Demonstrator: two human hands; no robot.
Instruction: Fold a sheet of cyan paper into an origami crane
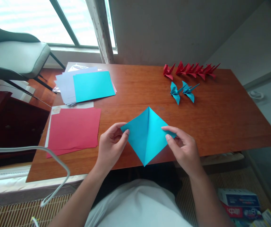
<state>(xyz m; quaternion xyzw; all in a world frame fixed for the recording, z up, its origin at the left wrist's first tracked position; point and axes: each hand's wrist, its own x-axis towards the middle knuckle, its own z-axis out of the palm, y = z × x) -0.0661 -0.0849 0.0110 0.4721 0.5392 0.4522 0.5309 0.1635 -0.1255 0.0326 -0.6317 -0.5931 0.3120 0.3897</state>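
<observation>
Between my two hands is a square sheet of blue paper, turned so that one corner points toward me, with a crease running down its middle. My left hand pinches the left corner between thumb and fingers. On the opposite corner, my right hand grips the paper the same way. Beyond the sheet, two blue paper cranes sit on the wooden table. Behind them stands a row of several red paper cranes.
A stack of blue sheets lies over white papers at the back left. Nearer are red sheets. A white cable curves past the table's left front edge. A chair stands by the window; boxes are low on the right.
</observation>
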